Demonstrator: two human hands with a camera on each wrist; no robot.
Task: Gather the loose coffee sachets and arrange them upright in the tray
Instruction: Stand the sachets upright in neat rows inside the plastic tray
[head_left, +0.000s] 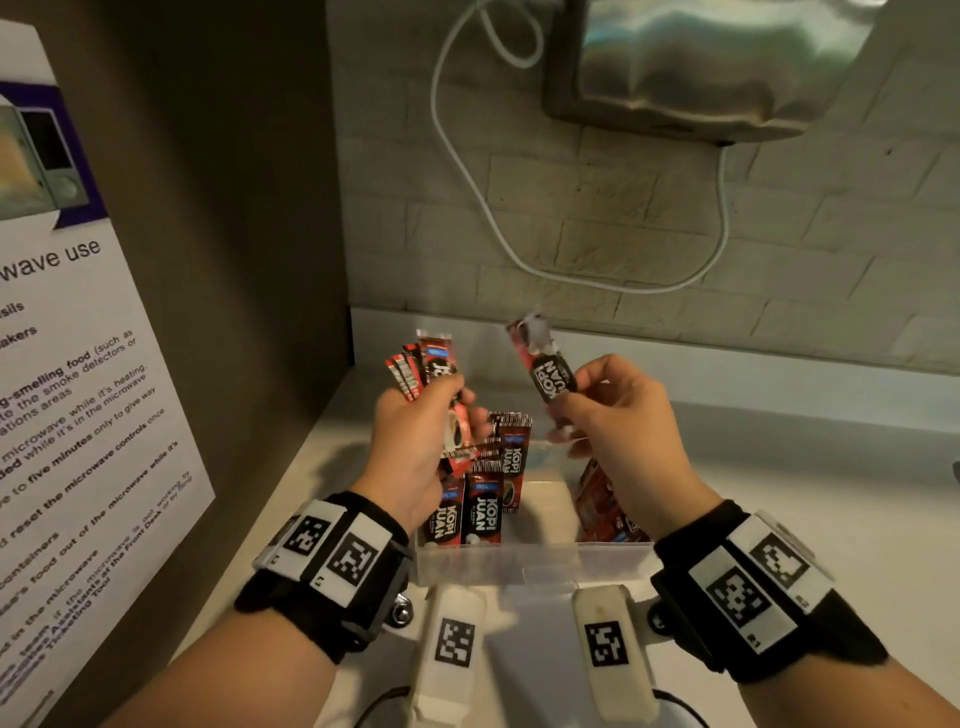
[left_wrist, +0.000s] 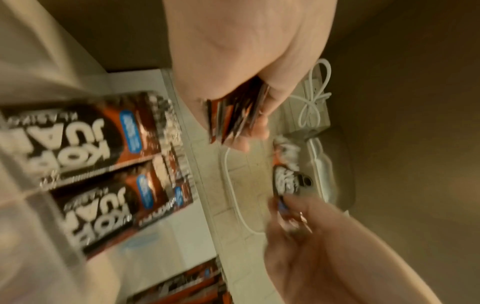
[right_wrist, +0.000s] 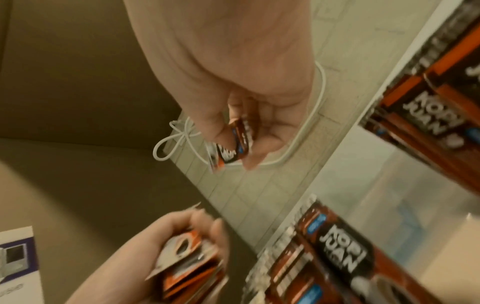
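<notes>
Red sachet bundle (head_left: 423, 366) in left hand (head_left: 415, 441), single sachet (head_left: 545, 364) pinched by right hand (head_left: 618, 415)

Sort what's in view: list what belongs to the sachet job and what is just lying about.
Job:
- bundle of sachets, held in left hand
- single sachet, pinched by right hand
- upright sachets in the tray
- tray

Lying about:
- white cable
- microwave notice
- steel fixture on the wall
</notes>
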